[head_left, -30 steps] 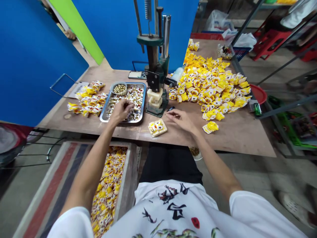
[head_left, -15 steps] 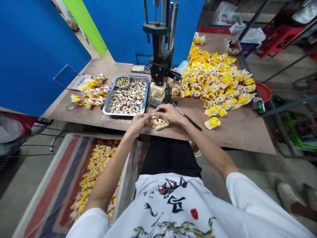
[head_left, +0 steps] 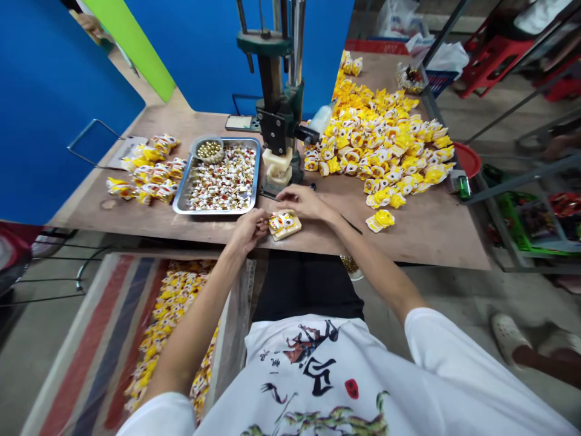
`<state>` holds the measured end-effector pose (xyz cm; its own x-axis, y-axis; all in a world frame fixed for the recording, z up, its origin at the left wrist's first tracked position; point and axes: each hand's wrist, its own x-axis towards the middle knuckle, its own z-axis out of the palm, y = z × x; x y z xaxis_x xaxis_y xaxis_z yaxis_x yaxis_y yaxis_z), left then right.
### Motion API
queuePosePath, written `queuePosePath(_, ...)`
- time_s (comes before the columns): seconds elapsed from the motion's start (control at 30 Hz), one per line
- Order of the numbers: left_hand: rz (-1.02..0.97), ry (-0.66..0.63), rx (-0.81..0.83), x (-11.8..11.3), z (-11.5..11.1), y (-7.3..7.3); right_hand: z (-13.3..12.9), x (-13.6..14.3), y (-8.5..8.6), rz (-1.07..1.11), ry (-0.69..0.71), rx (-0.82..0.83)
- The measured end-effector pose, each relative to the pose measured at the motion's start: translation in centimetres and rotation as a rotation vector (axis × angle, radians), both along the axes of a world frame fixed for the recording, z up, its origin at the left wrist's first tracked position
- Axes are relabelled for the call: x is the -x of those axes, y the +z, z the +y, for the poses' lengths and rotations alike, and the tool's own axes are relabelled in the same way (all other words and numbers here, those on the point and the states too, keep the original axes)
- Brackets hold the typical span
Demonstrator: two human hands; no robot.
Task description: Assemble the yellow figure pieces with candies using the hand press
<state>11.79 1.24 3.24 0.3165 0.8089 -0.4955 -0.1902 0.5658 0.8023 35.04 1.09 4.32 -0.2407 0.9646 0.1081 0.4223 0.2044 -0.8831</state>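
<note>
A small yellow-and-white animal figure [head_left: 282, 221] lies face up in a cream block [head_left: 293, 231] at the table's front edge. My left hand [head_left: 252, 229] is at the block's left side, fingers curled together; whatever is between its fingertips is too small to make out. Just behind the block, my right hand [head_left: 302, 201] arches with bent fingers drawn together, and its fingertips are partly hidden. Under my right forearm lies a thin black-handled tool [head_left: 353, 226], mostly covered. Behind my hands stands a press [head_left: 275, 121] with cream jaws [head_left: 278, 165].
A metal tray [head_left: 213, 212] to the left holds many small white-and-red pieces and a bowl [head_left: 194, 149] of gold beads. Yellow figures form a large pile [head_left: 385, 139] at right and a smaller group [head_left: 152, 169] at left. A striped box [head_left: 97, 327] of figures stands below.
My right hand has drawn apart from my left, back and slightly upward, uncovering more of the figure. My left hand stays beside the block. The whole view has shifted slightly.
</note>
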Motion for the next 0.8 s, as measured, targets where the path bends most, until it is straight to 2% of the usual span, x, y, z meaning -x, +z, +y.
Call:
queuePosePath(0.1,-0.024,0.089,-0.075,-0.4,-0.9,-0.6,-3.3,-3.8,-0.7,-0.238,-0.305,-0.203)
queuePosePath(0.17,-0.032,0.124,-0.106,-0.6,-1.5,-0.8,-5.6,-6.1,-1.5,-0.455,-0.383,-0.173)
queuePosePath(0.23,-0.031,0.149,-0.136,-0.8,-1.9,-0.8,-7.2,-7.3,-2.1,-0.585,-0.378,-0.067)
queuePosePath(0.33,-0.026,0.187,-0.176,-1.0,-2.3,-0.8,-8.2,-7.0,-1.5,-0.531,-0.286,-0.017)
queuePosePath(0.43,-0.03,0.208,-0.183,-1.1,-2.5,-0.7,-8.5,-4.8,0.7,-0.363,-0.215,-0.225)
queuePosePath(0.53,-0.022,0.222,-0.176,-1.2,-2.4,-0.9,-9.1,-2.5,1.8,-0.283,-0.287,-0.482)
queuePosePath(0.6,-0.014,0.225,-0.172,-1.2,-2.4,-1.1,-9.5,-1.7,1.3,-0.342,-0.248,-0.53)
queuePosePath(0.7,0.001,0.238,-0.178,-1.3,-2.4,-1.3,-9.8,-2.1,0.1,-0.469,-0.072,-0.423)
queuePosePath(0.73,0.011,0.241,-0.185,-1.3,-2.4,-1.3,-9.8,-2.5,-0.1,-0.467,-0.086,-0.389)
queuePosePath(0.8,0.036,0.221,-0.207,-1.0,-2.4,-1.3,-9.8,-3.2,-0.3,-0.378,-0.225,-0.366)
